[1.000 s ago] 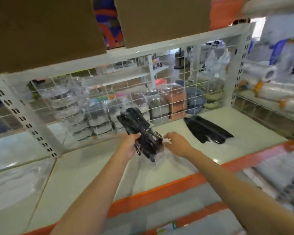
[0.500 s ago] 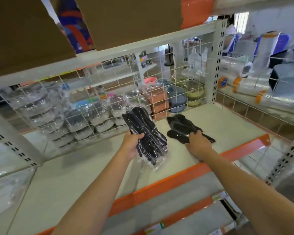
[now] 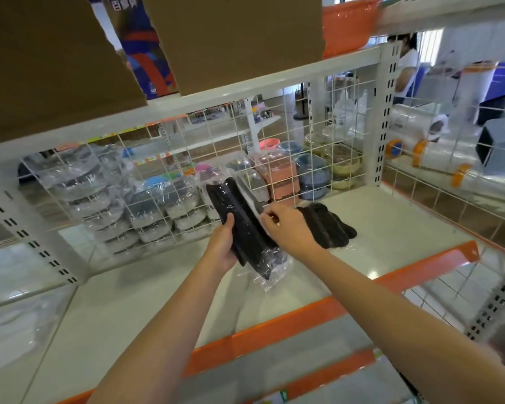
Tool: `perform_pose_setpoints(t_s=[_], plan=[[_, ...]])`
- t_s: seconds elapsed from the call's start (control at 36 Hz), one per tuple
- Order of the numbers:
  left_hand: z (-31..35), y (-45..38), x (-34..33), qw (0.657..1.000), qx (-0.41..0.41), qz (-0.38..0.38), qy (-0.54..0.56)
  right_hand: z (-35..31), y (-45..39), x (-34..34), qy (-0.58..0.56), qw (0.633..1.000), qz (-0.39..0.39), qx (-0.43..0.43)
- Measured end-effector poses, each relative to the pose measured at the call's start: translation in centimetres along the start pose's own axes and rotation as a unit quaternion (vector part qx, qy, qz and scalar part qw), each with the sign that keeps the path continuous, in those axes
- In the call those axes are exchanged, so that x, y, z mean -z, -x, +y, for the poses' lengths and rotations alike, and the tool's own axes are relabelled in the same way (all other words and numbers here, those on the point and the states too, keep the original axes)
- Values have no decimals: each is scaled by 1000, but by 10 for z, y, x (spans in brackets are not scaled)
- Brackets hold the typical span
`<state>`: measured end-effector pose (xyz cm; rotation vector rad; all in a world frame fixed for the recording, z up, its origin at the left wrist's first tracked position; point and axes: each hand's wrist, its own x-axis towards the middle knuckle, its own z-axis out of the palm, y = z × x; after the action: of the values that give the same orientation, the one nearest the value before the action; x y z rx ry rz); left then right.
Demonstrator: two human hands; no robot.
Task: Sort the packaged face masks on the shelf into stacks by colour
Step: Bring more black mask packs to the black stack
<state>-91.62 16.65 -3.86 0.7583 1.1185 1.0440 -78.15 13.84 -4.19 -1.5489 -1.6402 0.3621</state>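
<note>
The left hand (image 3: 226, 246) grips a bundle of black face masks in clear plastic sleeves (image 3: 242, 225), fingers curled round its lower half and thumb across the front, holding it tilted above the pale grey shelf board with the orange front rail (image 3: 391, 228). The right hand (image 3: 289, 225) pinches the upper right edge of the same bundle, at the top packet, fingers curled; whether it is adding a packet or squaring the edges cannot be told. Just behind the right hand, 1 low pile of loose black masks (image 3: 330, 225) lies flat on the shelf, apart from the held bundle. As a judgement, sorting looks partly done: black ones are gathered in 2 groups, 1 in hand and 1 on the board, and these likely need merging into a single stack. No other mask colour shows plainly on this board, so what remains is uncertain. Behind the white wire mesh back panel (image 3: 187, 158), wrapped goods sit on another shelf, outside this job.
</note>
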Motion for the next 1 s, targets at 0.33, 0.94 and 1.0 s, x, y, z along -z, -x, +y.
perform_pose_setpoints(t_s=[0.33,0.94,1.0], plan=[[3,-3,12,994,-83,-29,-58,-8,2,-11,0,994,-83,68],[3,-6,31,995,-72,26,-62,98,30,7,350,909,-117,-192],[1,-7,29,996,-62,27,-59,92,28,7,352,909,-131,-181]])
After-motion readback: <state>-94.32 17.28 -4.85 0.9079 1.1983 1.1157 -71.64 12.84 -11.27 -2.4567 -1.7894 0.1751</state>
